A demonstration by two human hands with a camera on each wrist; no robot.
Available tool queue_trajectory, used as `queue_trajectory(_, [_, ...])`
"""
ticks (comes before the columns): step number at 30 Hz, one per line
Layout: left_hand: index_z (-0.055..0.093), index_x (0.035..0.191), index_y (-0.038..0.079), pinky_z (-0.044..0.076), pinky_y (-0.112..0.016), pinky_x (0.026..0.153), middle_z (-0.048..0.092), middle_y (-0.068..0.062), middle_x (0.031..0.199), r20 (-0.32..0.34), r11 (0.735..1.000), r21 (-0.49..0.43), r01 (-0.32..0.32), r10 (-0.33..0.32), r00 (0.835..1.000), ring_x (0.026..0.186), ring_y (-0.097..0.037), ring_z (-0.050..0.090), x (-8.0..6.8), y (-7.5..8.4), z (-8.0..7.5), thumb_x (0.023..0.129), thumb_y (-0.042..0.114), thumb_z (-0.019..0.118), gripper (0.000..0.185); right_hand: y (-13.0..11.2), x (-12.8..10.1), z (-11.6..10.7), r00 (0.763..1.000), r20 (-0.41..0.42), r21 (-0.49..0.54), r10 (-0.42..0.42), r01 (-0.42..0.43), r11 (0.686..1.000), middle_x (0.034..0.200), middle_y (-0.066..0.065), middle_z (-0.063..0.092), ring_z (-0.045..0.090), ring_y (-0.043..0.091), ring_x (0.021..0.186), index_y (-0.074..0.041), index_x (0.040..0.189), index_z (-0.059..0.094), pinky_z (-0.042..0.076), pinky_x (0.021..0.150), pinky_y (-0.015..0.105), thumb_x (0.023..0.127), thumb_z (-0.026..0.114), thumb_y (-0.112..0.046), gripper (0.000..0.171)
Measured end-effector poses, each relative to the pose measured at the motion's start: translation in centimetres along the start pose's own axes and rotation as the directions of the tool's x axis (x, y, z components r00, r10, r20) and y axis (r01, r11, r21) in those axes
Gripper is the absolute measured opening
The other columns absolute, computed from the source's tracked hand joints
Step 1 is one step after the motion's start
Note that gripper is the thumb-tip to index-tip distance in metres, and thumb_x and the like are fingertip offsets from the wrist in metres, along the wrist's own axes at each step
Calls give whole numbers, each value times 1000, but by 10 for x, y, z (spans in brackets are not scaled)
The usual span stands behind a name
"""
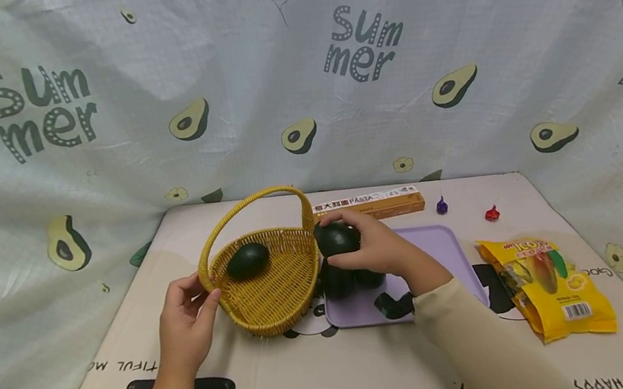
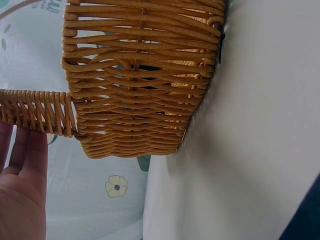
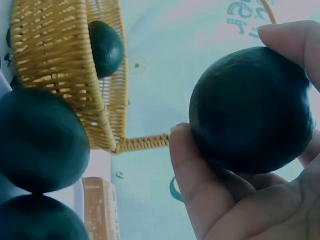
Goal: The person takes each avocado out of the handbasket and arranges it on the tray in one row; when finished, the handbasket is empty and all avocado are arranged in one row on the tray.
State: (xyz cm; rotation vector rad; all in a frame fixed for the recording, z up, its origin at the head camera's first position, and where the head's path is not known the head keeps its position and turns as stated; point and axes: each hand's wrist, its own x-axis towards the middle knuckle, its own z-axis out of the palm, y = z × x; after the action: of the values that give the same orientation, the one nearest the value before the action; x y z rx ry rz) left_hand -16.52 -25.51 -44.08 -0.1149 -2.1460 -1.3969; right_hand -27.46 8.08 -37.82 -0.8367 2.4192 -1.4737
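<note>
My left hand holds the handle of a yellow wicker basket at its left base, thumb and fingers on either side. In the left wrist view the fingers lie against the wrapped handle. One dark green avocado lies inside the basket at the back left. My right hand grips another avocado beside the basket's right rim, above the tray. In the right wrist view, fingers and thumb curl round this avocado. Two more avocados sit below it at the tray's left side, partly hidden.
The lilac tray stands right of the basket. A pasta box lies behind it. A purple wrapped candy and a red one lie at the back right, with a yellow mango-print bag nearer.
</note>
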Motion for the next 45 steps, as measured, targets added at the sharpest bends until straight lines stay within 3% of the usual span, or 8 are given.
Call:
queue_trajectory(9, [50,130,-5,49,-7,97,59,-20,122,-4,1000,17,10,-10,1000,114,-19,63,-1,2,1,95,-7,66,38,7,-9,-13,999,-54,48,-3,6,999,136,10,60,60,34,114,-25,133,59,56,93,50,87,77,-14,51])
queue_trajectory(13, [50,130,-5,49,-7,97,59,-20,122,-3,1000,19,12,-12,1000,115,-21,63,-1,2,1,95,-7,66,38,14,-13,-16,998,-65,56,-22,26,998,142,7,58,58,33,117,-26,133,64,54,94,50,90,73,-12,46])
queue_trajectory(21, [50,131,-4,49,-7,98,59,-19,123,-1,1000,17,7,-7,1000,115,-19,62,0,2,0,96,-6,66,38,23,-20,-23,993,-95,73,67,-60,995,141,9,56,59,36,118,-31,132,63,59,90,50,84,82,-16,53])
queue_trajectory(28, [50,130,-5,50,-8,97,59,-20,122,-5,1000,0,-2,2,1000,113,-7,61,0,1,0,95,-8,66,38,33,-27,-28,986,-141,64,83,-75,995,138,12,59,61,37,116,-28,128,62,59,89,47,83,84,-15,51])
queue_trajectory(35, [50,130,-5,50,-8,98,60,-17,122,-4,1000,4,-1,1,1000,114,-14,63,-1,1,0,95,-7,66,38,41,-35,-33,977,-181,58,115,-106,993,140,11,57,57,38,118,-28,137,55,57,93,49,82,83,-13,63])
queue_trajectory(45, [50,131,-3,49,-7,98,60,-18,123,-4,1000,15,3,-3,1000,115,-11,62,-1,2,1,96,-5,66,38,53,-44,-36,966,-191,33,173,-169,985,146,12,53,56,39,122,-32,142,54,57,97,53,82,85,-18,69])
